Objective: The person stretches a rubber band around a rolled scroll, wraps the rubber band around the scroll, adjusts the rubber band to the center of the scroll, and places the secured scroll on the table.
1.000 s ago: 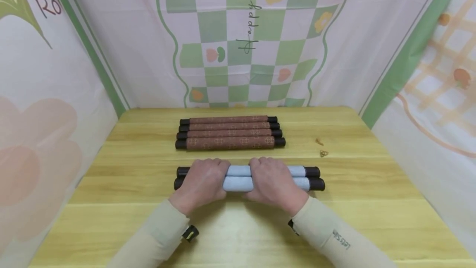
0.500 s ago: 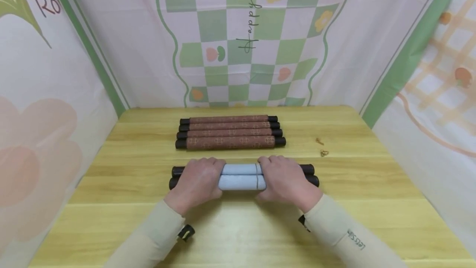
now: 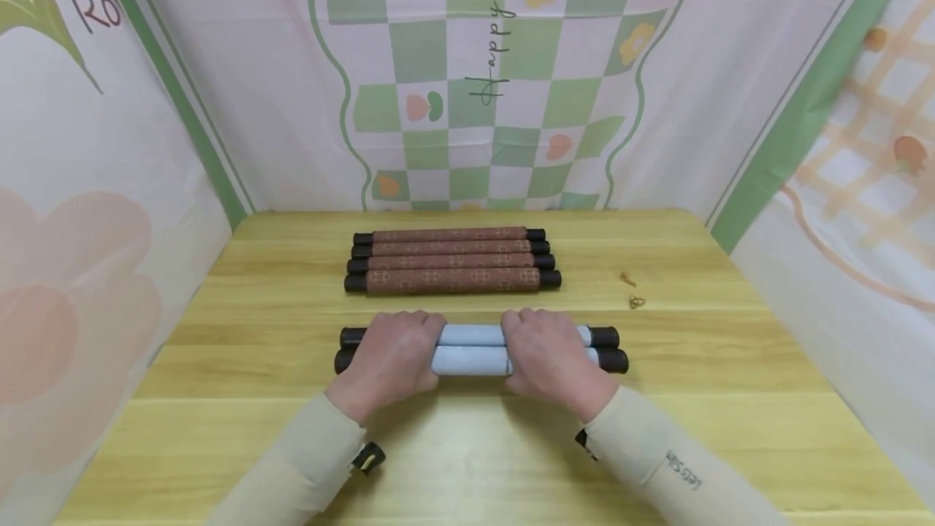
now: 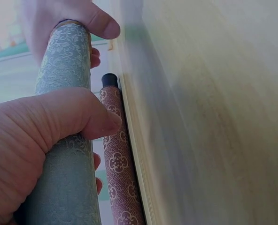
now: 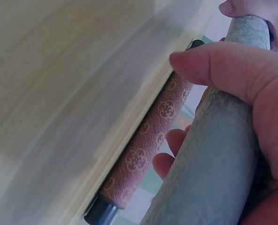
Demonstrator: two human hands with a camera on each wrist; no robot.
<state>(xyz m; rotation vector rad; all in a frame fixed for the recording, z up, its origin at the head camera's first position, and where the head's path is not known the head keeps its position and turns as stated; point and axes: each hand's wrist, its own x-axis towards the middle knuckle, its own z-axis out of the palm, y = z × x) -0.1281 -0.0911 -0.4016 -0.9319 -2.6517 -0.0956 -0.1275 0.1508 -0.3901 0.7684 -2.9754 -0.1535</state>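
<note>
Two light blue patterned scrolls with dark end knobs lie side by side in the head view, the front scroll [image 3: 471, 361] against the rear scroll [image 3: 473, 335]. My left hand [image 3: 394, 362] grips both left of their middle, its thumb over the blue cloth [image 4: 66, 183] in the left wrist view. Right of the middle, my right hand [image 3: 551, 360] grips the same pair; its thumb [image 5: 223, 65] crosses the near scroll in the right wrist view. Parts of both scrolls are hidden under the hands.
Several brown patterned scrolls [image 3: 453, 281] with black knobs lie in a row farther back on the wooden table [image 3: 467, 461]. Two small brass-coloured pieces sit at the right, an elongated one [image 3: 627, 278] and a clustered one [image 3: 637, 302]. A printed curtain [image 3: 292, 128] hangs behind.
The blue scrolls and my left hand have shifted slightly left. My right hand slid right along the scrolls, then came partly back toward the left.
</note>
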